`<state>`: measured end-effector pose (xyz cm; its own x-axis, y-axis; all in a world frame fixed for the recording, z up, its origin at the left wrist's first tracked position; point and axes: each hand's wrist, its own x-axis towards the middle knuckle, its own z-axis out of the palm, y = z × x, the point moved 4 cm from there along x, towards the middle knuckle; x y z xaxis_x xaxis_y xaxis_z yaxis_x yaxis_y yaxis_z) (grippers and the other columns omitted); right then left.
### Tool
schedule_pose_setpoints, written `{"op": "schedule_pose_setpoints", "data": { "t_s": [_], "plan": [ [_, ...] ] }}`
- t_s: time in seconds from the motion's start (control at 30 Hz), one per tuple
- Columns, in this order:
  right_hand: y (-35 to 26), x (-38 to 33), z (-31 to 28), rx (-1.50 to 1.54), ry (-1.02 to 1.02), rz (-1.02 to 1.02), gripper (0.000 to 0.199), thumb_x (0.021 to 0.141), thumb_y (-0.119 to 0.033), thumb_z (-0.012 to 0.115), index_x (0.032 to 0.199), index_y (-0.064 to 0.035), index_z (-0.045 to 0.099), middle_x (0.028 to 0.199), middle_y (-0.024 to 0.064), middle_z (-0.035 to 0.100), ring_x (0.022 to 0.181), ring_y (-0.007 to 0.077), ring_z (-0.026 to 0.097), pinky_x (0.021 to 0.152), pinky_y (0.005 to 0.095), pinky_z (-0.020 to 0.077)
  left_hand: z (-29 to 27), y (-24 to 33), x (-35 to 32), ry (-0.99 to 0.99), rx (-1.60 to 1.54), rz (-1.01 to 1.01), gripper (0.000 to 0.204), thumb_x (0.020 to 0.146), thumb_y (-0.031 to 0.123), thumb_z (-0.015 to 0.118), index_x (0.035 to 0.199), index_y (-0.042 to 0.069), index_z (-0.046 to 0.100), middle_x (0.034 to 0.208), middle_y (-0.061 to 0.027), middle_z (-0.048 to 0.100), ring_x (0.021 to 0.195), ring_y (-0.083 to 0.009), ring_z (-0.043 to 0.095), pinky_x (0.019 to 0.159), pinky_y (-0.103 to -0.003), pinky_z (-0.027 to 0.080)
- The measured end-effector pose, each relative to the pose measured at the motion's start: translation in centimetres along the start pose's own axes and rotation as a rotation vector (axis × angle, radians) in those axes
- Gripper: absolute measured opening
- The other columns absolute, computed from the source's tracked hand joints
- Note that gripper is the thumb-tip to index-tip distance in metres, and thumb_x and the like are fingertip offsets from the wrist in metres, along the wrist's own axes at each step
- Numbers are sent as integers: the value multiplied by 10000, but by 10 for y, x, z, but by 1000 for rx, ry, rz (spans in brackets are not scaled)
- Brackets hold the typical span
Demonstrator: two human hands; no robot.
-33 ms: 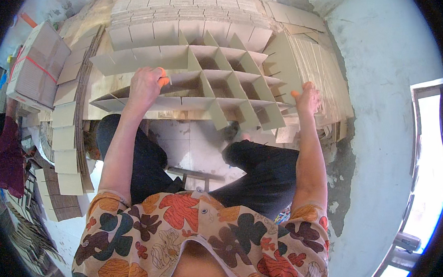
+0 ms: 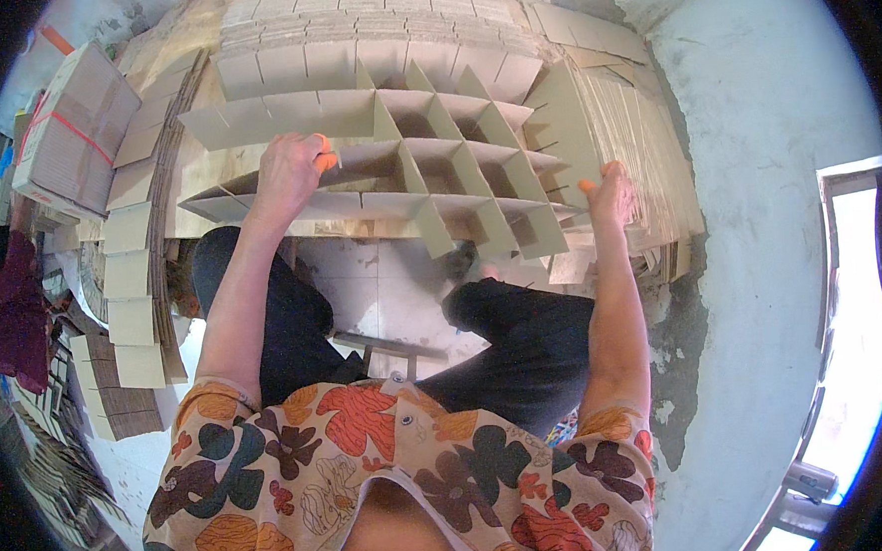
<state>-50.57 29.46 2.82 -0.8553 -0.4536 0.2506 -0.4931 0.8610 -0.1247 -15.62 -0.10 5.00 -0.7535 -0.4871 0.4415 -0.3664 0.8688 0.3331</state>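
Observation:
A grid of slotted cardboard dividers stands on the table before me, its crossed strips forming several open cells at the right. Long strips run out to the left without crosspieces. My left hand, with orange covers on its fingertips, is closed at the near long cardboard strip, pinching its upper edge. At the grid's right, my right hand rests at the near end of a stack of cardboard strips. Its orange-tipped thumb and finger grip a slotted strip there; the other fingertips are partly hidden.
More slotted cardboard lies stacked along the back. At the left, a row of overlapping strips stands beside a carton with a red strap. Another person in a dark red top is at far left. A peeling wall bounds the right.

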Motion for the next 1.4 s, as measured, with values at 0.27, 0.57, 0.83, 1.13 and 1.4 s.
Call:
{"op": "schedule_pose_setpoints", "data": {
  "t_s": [0.27, 0.57, 0.83, 1.13, 1.4],
  "plan": [
    [-7, -1, -47, 166, 264, 82, 364, 691, -71, 722, 1001, -55, 532, 908, 175, 631, 872, 344, 609, 735, 412, 469, 6, -4, -2, 23, -38, 3, 153, 691, 167, 712, 731, 74, 597, 661, -119, 593, 677, -311, 577, 634, -413, 445],
    [-39, -14, -150, 835, 288, -41, 394, 732, -160, 730, 1016, 65, 575, 897, 110, 613, 816, 208, 559, 747, 319, 456, -2, 3, -1, 105, -59, 50, 194, 719, 208, 718, 747, 50, 609, 654, -110, 609, 643, -312, 582, 635, -395, 445],
    [-103, -64, -62, 1179, -198, 156, 264, 799, -138, 653, 979, 48, 596, 890, 108, 611, 788, 170, 528, 738, 306, 428, -35, 16, -19, 296, -50, 19, 249, 728, 214, 729, 857, 29, 624, 847, -108, 657, 791, -279, 605, 708, -390, 471],
    [-84, -54, -96, 970, -129, -92, 228, 815, -159, 657, 927, 37, 621, 771, 46, 622, 717, 89, 526, 640, 252, 442, -50, 19, -39, 280, -76, 44, 294, 708, 248, 742, 878, 39, 626, 876, -104, 658, 821, -290, 608, 729, -375, 476],
    [-179, -80, -139, 985, 67, -563, 117, 796, -52, 650, 899, 1, 640, 763, 115, 659, 729, 198, 631, 634, 293, 487, -18, 16, -42, -17, -109, 93, 224, 734, 250, 679, 812, 58, 593, 719, -96, 613, 752, -294, 581, 713, -386, 441]
  ]
}}
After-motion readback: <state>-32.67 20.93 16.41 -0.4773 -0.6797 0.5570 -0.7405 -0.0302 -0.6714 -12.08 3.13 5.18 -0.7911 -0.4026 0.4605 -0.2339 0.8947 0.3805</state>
